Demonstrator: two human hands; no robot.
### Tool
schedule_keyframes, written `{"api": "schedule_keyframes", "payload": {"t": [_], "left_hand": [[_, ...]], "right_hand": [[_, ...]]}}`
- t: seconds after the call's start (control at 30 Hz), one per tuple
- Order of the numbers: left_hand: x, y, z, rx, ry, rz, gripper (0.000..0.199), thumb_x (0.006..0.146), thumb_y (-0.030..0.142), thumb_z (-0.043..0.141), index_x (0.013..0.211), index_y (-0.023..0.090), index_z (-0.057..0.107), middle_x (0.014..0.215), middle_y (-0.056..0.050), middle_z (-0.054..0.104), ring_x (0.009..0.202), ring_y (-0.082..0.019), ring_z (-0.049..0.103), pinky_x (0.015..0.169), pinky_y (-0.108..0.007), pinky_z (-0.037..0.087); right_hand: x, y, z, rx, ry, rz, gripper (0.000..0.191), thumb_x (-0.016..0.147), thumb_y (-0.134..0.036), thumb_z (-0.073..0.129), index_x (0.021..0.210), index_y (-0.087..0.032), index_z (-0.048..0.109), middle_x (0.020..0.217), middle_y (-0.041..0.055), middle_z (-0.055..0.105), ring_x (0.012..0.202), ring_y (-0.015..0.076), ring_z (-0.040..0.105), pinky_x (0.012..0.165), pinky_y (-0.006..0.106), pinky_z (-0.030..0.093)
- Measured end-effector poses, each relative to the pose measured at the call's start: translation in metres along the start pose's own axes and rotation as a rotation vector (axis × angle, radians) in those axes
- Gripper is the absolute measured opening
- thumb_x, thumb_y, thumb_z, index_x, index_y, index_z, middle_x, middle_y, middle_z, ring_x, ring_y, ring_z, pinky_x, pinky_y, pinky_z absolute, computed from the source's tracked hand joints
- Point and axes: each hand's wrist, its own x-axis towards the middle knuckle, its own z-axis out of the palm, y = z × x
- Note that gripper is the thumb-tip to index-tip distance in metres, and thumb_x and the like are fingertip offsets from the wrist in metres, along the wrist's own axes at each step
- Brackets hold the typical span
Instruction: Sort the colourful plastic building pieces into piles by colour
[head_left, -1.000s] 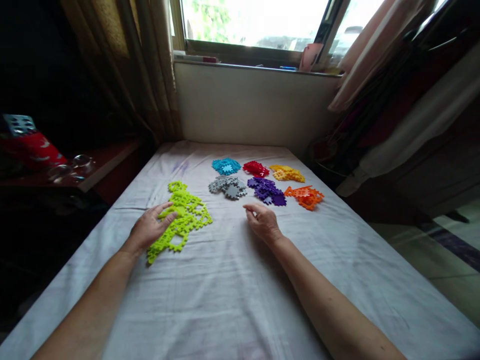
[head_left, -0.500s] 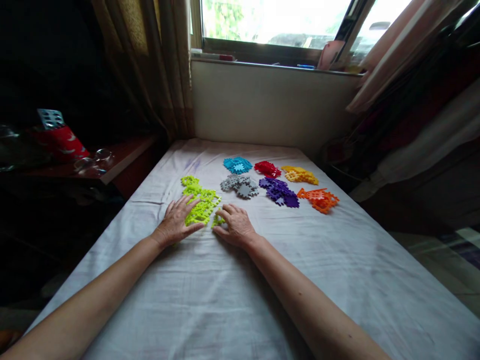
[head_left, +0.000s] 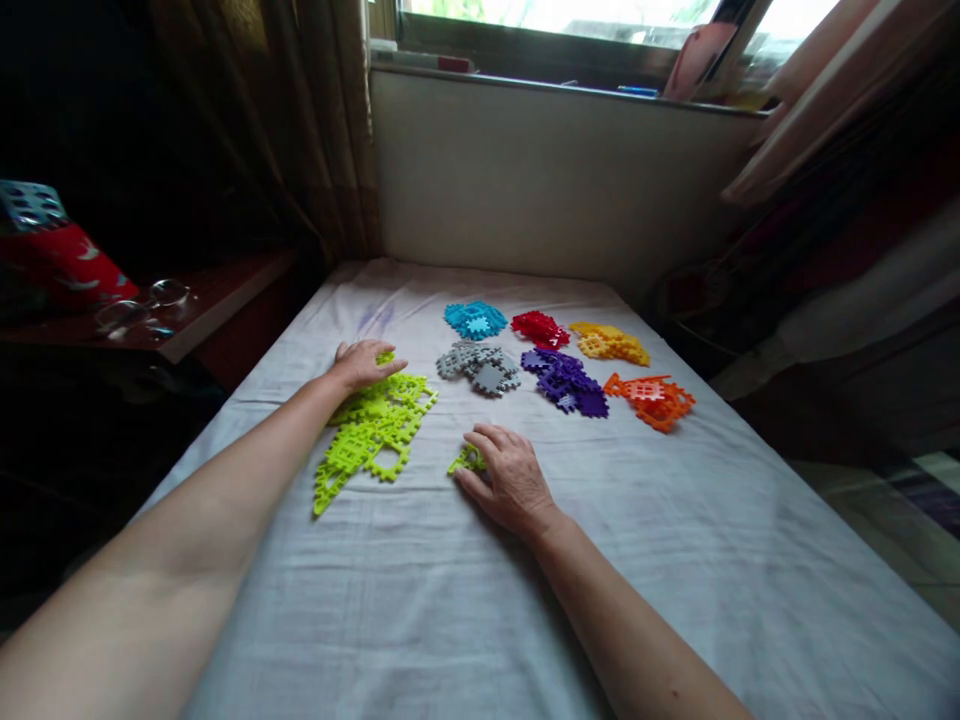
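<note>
Lime green interlocking plastic pieces [head_left: 375,425] with toothed edges lie in a loose pile on the left of the sheet. My left hand [head_left: 366,365] reaches over the pile's far end, its fingers stretched and apart around a small lime green piece [head_left: 385,357]. Part of that piece is hidden under the hand. Right of the pile, my right hand [head_left: 511,475] rests low on the sheet. Its thumb and fingers curl round another lime green piece [head_left: 469,458], partly covered by them.
Beyond my hands lie separate heaps of similar pieces: blue [head_left: 476,320], red [head_left: 540,329], yellow [head_left: 611,343], grey [head_left: 478,368], purple [head_left: 564,382] and orange [head_left: 652,400]. A white sheet [head_left: 360,620] covers the surface. Eyeglasses [head_left: 142,305] and a red container [head_left: 67,262] stand on the left side table.
My left hand has moved forward to the far end of the lime green pile, uncovering its near part. The right hand has shifted right with its piece, away from the pile. The view has tilted down.
</note>
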Motion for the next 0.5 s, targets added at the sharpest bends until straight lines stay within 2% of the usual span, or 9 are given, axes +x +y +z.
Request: {"api": "schedule_keyframes", "payload": {"t": [0.1,0.2,0.27,0.37,0.5], "left_hand": [[-0.019,0.015,0.004,-0.038,-0.027,0.119,0.056,0.083,0.062,0.052,0.121,0.024,0.068,0.136,-0.007,0.065,0.131,-0.027,0.053,0.116,-0.043,0.031],[-0.048,0.027,0.005,-0.165,-0.028,0.277,0.059,0.083,0.065,0.051,0.121,0.023,0.069,0.129,-0.007,0.069,0.122,-0.023,0.060,0.110,-0.034,0.040],[-0.069,0.032,0.003,-0.250,-0.001,0.338,0.065,0.084,0.069,0.048,0.126,0.022,0.067,0.130,-0.008,0.068,0.122,-0.024,0.060,0.111,-0.036,0.041],[-0.102,0.028,-0.003,-0.266,0.069,0.345,0.068,0.086,0.069,0.046,0.133,0.022,0.062,0.138,-0.009,0.064,0.130,-0.025,0.055,0.116,-0.039,0.037],[-0.146,0.008,-0.006,-0.148,0.209,0.270,0.079,0.082,0.072,0.054,0.145,0.026,0.050,0.157,-0.010,0.044,0.147,-0.030,0.034,0.122,-0.049,0.025]], "right_hand": [[0.002,-0.001,0.000,-0.001,-0.011,0.009,0.046,0.087,-0.043,0.066,0.128,-0.023,0.064,0.136,0.0132,0.063,0.126,0.0294,0.055,0.106,0.045,0.042],[0.003,-0.003,-0.001,-0.002,-0.011,0.010,0.045,0.087,-0.042,0.066,0.127,-0.023,0.065,0.135,0.0129,0.063,0.126,0.0292,0.055,0.106,0.045,0.041],[0.001,-0.003,-0.001,-0.005,-0.008,0.009,0.045,0.087,-0.042,0.067,0.126,-0.021,0.065,0.134,0.0135,0.064,0.125,0.0295,0.055,0.106,0.045,0.041],[0.001,-0.003,-0.001,0.006,0.005,0.012,0.046,0.086,-0.043,0.069,0.125,-0.019,0.066,0.128,0.0143,0.067,0.121,0.0294,0.058,0.105,0.044,0.043],[0.024,-0.009,-0.002,0.083,0.089,0.106,0.047,0.089,-0.051,0.064,0.124,-0.020,0.066,0.120,0.0132,0.069,0.110,0.0261,0.063,0.098,0.039,0.047]]}}
